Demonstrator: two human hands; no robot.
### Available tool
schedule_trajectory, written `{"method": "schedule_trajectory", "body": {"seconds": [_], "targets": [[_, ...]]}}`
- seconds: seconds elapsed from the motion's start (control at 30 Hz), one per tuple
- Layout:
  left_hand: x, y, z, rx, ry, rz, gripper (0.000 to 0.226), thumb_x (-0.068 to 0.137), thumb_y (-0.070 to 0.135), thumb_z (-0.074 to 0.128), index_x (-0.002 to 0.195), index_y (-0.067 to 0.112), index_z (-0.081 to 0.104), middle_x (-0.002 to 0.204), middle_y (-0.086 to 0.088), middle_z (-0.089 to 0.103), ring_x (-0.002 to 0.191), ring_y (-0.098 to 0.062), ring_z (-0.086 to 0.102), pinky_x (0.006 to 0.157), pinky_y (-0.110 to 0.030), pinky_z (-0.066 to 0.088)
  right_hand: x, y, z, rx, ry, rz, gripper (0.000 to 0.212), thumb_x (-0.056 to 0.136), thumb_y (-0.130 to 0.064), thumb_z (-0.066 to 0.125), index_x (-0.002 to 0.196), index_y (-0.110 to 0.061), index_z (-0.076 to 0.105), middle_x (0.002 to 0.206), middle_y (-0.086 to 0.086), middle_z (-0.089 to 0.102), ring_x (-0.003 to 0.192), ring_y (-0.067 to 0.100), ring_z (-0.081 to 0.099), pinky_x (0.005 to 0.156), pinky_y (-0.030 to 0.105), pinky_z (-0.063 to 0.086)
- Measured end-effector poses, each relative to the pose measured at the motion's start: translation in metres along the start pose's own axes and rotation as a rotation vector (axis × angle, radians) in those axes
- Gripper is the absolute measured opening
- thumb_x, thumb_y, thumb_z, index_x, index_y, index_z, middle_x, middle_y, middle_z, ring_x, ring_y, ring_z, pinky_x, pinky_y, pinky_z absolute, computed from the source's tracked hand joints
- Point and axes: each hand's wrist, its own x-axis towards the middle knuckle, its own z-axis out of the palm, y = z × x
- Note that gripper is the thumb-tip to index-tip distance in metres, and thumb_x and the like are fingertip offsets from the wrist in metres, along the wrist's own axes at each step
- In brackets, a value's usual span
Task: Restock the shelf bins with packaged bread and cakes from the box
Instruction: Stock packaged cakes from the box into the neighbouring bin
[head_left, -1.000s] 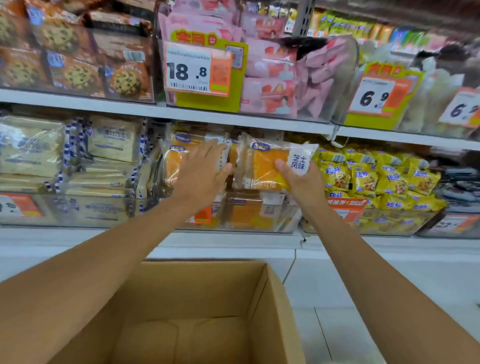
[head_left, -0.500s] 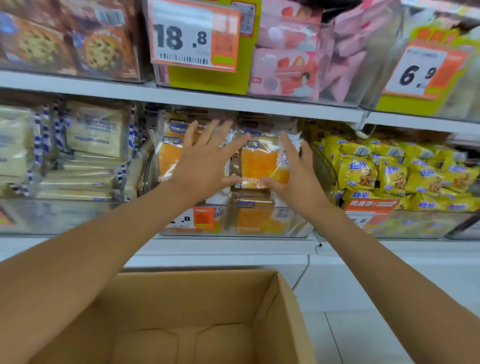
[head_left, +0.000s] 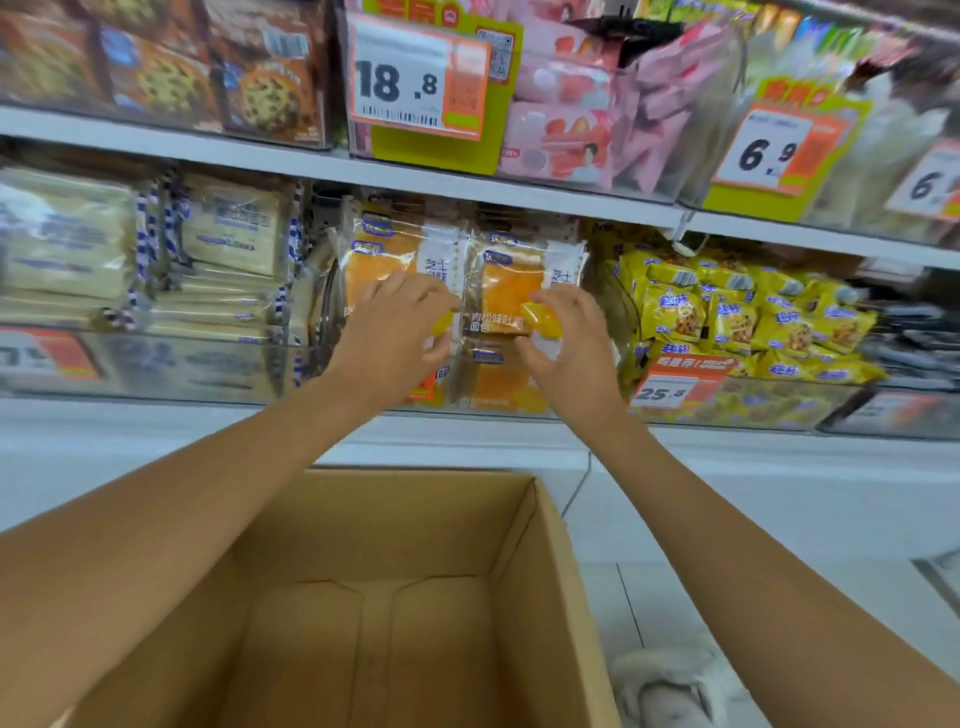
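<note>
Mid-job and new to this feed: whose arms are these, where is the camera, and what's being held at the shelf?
There is no machine: these are a person's two bare arms, filmed by one camera worn on their head, looking forward and down. The left hand and right hand both reach into the middle shelf bin, fingers curled on the orange bread packs standing there. Pale bread packs fill the bin to the left, yellow snack packs the right. Below, the cardboard box shows a bare bottom.
</note>
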Motion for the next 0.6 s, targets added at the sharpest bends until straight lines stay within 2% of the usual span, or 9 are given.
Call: {"method": "schedule_trajectory", "body": {"seconds": [0.07,0.17,0.27,0.37,0.43,0.53,0.6], "targets": [[-0.035,0.005,-0.005,-0.077,-0.055,-0.009,0.028,0.085,0.015,0.068,0.113,0.016,0.067,0.113,-0.005,0.065,0.105,-0.029,0.059,0.088,-0.042,0.046,-0.030,-0.011,0.010,0.019,-0.124,-0.006,0.037,0.088,-0.017,0.068,0.124,-0.014,0.061,0.128,0.006,0.052,0.118,0.021,0.051,0.100,0.031,0.043],[-0.103,0.005,-0.005,-0.192,-0.264,-0.176,0.027,0.091,0.021,0.064,0.119,0.018,0.063,0.117,-0.002,0.061,0.102,-0.023,0.059,0.083,-0.036,0.048,-0.086,-0.023,0.034,0.050,-0.378,0.067,0.030,0.090,-0.020,0.065,0.120,-0.018,0.061,0.125,0.000,0.054,0.106,0.014,0.055,0.094,0.032,0.047],[-0.181,-0.004,0.010,-0.200,-0.479,-0.359,0.033,0.093,0.033,0.063,0.124,0.024,0.059,0.124,0.003,0.059,0.103,-0.015,0.059,0.085,-0.033,0.050,-0.148,-0.023,0.066,0.019,-0.604,0.120,0.027,0.093,-0.024,0.063,0.119,-0.019,0.063,0.123,-0.002,0.057,0.109,0.012,0.054,0.093,0.026,0.044],[-0.254,-0.021,0.036,-0.178,-0.768,-0.551,0.041,0.092,0.043,0.063,0.128,0.026,0.056,0.134,0.001,0.054,0.113,-0.017,0.058,0.095,-0.034,0.049,-0.206,-0.016,0.104,-0.015,-0.846,0.200,0.027,0.093,-0.027,0.062,0.119,-0.021,0.064,0.126,-0.001,0.057,0.113,0.014,0.056,0.097,0.031,0.047],[-0.297,-0.032,0.055,-0.193,-0.970,-0.638,0.042,0.092,0.041,0.064,0.129,0.022,0.057,0.135,-0.004,0.053,0.116,-0.021,0.056,0.097,-0.034,0.046,-0.239,-0.009,0.128,-0.035,-1.039,0.256,0.029,0.094,-0.029,0.061,0.122,-0.021,0.062,0.129,-0.001,0.056,0.117,0.017,0.056,0.098,0.034,0.047],[-0.347,-0.040,0.075,-0.382,-1.202,-0.766,0.051,0.090,0.037,0.068,0.135,0.017,0.054,0.140,-0.002,0.052,0.124,-0.022,0.053,0.098,-0.029,0.042,-0.281,0.002,0.156,0.008,-1.250,0.342,0.031,0.095,-0.031,0.061,0.125,-0.023,0.060,0.141,0.001,0.050,0.130,0.020,0.048,0.105,0.034,0.042],[-0.371,-0.038,0.084,-0.476,-1.427,-0.819,0.065,0.086,0.045,0.071,0.142,0.022,0.047,0.143,0.002,0.046,0.130,-0.020,0.047,0.100,-0.028,0.040,-0.298,0.007,0.170,0.014,-1.331,0.379,0.031,0.096,-0.028,0.060,0.126,-0.025,0.059,0.144,0.002,0.047,0.128,0.021,0.049,0.102,0.033,0.044]]}}
